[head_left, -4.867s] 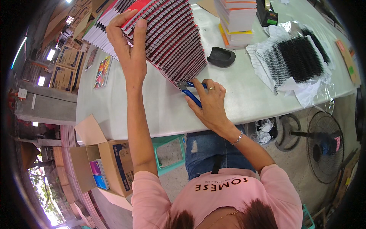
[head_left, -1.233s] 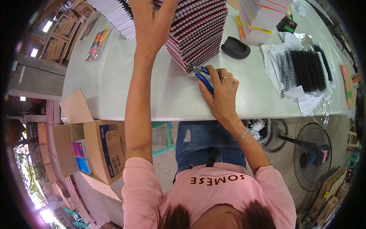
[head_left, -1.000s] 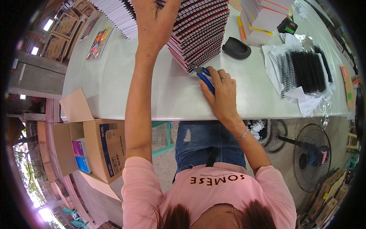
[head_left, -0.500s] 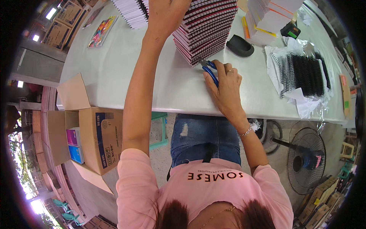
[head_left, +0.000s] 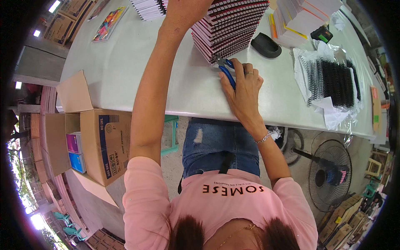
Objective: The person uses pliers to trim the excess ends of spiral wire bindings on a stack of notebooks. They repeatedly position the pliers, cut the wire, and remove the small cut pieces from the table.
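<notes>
A tall stack of spiral-bound notebooks (head_left: 233, 30) stands on the table, its black coils turned toward me. My left hand (head_left: 187, 16) reaches to the left side of the stack at the upper picture edge; its fingers are cut off from view. In my right hand (head_left: 246, 85) is a pair of blue-handled wire cutters (head_left: 227, 76), fingers curled round the grips. The cutters' jaws meet the near bottom corner of the stack, at the end of a coil. Whether they grip the wire is too small to tell.
Right of the stack lie a black curved object (head_left: 266, 46), a block of paper sheets (head_left: 291, 25) and loose black coils (head_left: 337, 83) on white wrapping. Another spiral-bound pile (head_left: 146, 9) and a colourful booklet (head_left: 109, 25) are left. An open carton (head_left: 110, 146) and a fan (head_left: 331, 175) flank me below.
The cutters in my right hand have shifted slightly up and left and turned more upright, closer against the stack's bottom corner. My left hand stays by the stack; the whole view has shifted slightly.
</notes>
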{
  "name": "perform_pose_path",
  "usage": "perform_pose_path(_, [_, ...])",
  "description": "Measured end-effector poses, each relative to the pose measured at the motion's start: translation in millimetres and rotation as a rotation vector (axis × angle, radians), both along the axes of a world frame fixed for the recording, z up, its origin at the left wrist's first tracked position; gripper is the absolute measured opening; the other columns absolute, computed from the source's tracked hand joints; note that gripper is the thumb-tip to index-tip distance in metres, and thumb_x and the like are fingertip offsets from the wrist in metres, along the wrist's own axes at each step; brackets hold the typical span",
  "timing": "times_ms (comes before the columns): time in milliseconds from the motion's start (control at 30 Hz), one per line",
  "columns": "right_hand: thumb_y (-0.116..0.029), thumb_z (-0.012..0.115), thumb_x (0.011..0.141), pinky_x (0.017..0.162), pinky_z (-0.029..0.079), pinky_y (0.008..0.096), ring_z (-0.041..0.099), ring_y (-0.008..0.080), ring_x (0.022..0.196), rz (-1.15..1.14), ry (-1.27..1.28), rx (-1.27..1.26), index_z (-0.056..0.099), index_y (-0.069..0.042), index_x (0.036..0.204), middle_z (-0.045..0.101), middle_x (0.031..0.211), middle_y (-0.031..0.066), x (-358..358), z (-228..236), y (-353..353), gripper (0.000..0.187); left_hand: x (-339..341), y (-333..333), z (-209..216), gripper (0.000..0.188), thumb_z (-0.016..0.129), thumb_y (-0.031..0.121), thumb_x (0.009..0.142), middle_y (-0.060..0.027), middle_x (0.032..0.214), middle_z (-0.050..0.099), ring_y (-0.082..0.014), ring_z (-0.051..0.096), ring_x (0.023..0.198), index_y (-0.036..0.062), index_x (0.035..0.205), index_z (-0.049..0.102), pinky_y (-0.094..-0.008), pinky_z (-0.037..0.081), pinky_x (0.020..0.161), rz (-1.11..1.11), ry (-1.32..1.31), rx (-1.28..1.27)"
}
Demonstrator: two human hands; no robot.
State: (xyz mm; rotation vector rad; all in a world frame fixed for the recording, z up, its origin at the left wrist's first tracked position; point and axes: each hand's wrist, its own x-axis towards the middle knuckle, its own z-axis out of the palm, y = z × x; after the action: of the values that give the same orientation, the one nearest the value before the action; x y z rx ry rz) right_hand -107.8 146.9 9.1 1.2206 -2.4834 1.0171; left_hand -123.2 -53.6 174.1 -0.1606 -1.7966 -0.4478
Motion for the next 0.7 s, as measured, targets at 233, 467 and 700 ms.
perform_pose_path(233, [-0.033, 0.068, 0.096, 0.084, 0.042, 0.0416, 0.056, 0.0292, 0.095, 0.019, -0.037, 0.018, 0.059, -0.003, 0.129, 0.06, 0.103, 0.0153, -2, 5, 0, 0.045, -2, -2, -1, 0.032, 0.065, 0.028, 0.098, -0.0134, 0.111, 0.058, -0.0278, 0.052, 0.112, 0.0008, 0.115, 0.062, -0.0388, 0.036, 0.103, -0.012, 0.028, -0.019])
perform_pose_path(467, [-0.043, 0.054, 0.104, 0.062, 0.049, 0.0391, 0.066, 0.0295, 0.068, 0.191, -0.725, 0.091, 0.067, 0.002, 0.107, 0.066, 0.076, 0.0175, -27, 37, 2, 0.047, -2, -3, -1, 0.031, 0.065, 0.026, 0.098, -0.0134, 0.111, 0.058, -0.0274, 0.052, 0.112, 0.0009, 0.115, 0.062, -0.0387, 0.037, 0.103, -0.023, 0.029, -0.022])
perform_pose_path(700, [-0.044, 0.055, 0.103, 0.077, 0.046, 0.0435, 0.061, 0.0321, 0.081, 0.071, -0.218, 0.119, 0.064, 0.0, 0.119, 0.065, 0.09, 0.0178, -12, 25, 6, 0.047, -4, -6, -2, 0.028, 0.066, 0.024, 0.097, -0.013, 0.109, 0.059, -0.0272, 0.053, 0.11, 0.0013, 0.113, 0.062, -0.0384, 0.038, 0.102, -0.036, 0.042, -0.036])
